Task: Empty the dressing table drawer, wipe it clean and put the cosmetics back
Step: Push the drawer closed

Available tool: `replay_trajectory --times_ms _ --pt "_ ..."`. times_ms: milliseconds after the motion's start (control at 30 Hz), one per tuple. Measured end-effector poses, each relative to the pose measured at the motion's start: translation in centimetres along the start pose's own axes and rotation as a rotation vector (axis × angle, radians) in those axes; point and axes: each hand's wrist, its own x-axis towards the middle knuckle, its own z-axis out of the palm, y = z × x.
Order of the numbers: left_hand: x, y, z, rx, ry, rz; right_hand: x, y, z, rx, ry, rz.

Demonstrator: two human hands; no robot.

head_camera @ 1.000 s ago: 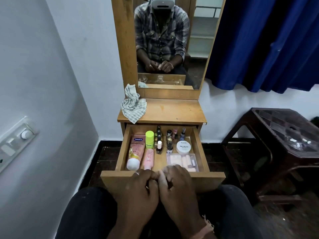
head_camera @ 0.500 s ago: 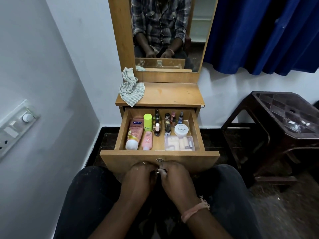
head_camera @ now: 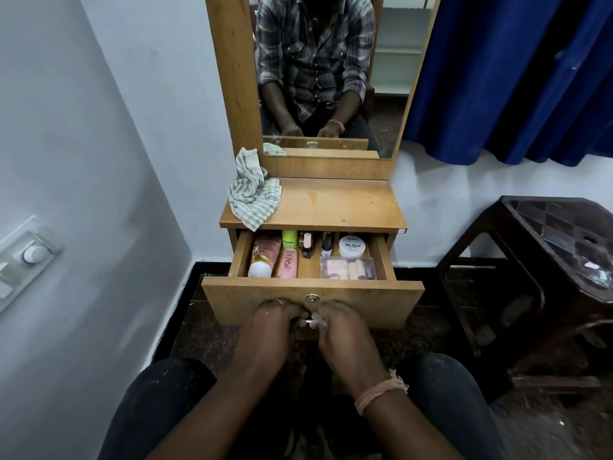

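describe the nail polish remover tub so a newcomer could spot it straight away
Below the mirror, the open drawer holds cosmetics. At its back right, behind the clear case, sits the tub. It is the only round white lidded thing there, printed "NAIL POLISH"; its neighbours are slim bottles and tubes.

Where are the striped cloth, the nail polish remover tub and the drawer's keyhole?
striped cloth (head_camera: 254,197): head view, middle of its folds.
nail polish remover tub (head_camera: 352,246): head view, white lid.
keyhole (head_camera: 311,298): head view, metal lock face.
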Motion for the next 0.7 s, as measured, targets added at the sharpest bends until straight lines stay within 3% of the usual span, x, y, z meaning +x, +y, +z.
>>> replay_trajectory --times_ms 467,700 --pt "7.2 -4.2 4.0 -0.036 0.231 0.067 7.9 3.3 3.3 0.002 0.228 0.036" --pt "9.8 -5.1 4.7 -0.044 0.265 0.096 10.6 4.2 4.3 0.072 0.349 0.042"
